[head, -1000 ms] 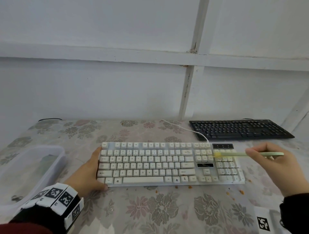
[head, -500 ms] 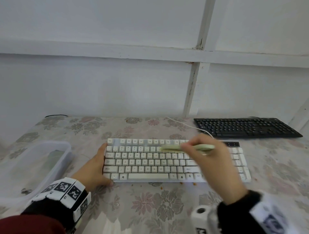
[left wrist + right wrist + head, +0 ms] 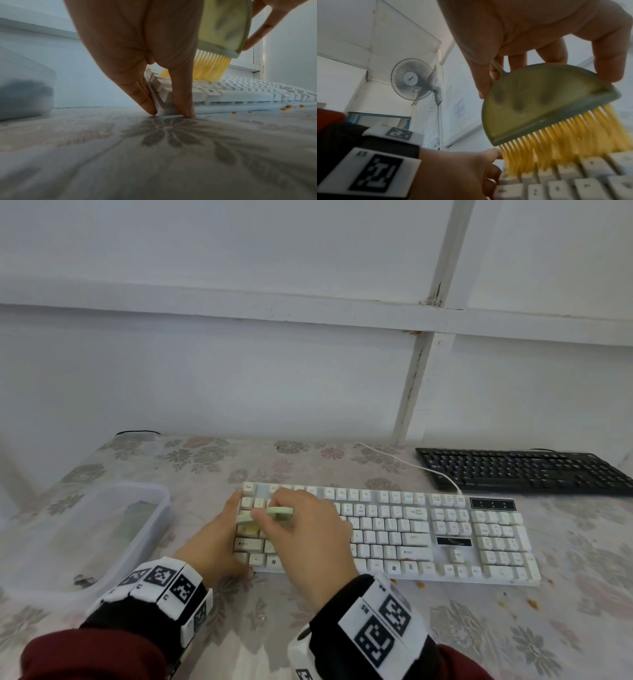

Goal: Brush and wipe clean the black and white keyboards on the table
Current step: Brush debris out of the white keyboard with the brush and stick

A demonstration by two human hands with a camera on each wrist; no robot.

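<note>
The white keyboard lies across the middle of the flowered table. My left hand holds its left end, thumb on the front edge and fingers along the side. My right hand pinches a pale green brush with yellow bristles. The bristles touch the keys at the keyboard's left end. The black keyboard sits at the back right, untouched.
A clear plastic tub stands left of the white keyboard. Orange crumbs lie on the cloth in front of the keyboard's right part. A white cable runs from the keyboard toward the wall. A wall fan hangs above.
My right hand has swept the brush leftward across the white keyboard, from the number pad to its left end. The left hand has kept its hold on the left end.
</note>
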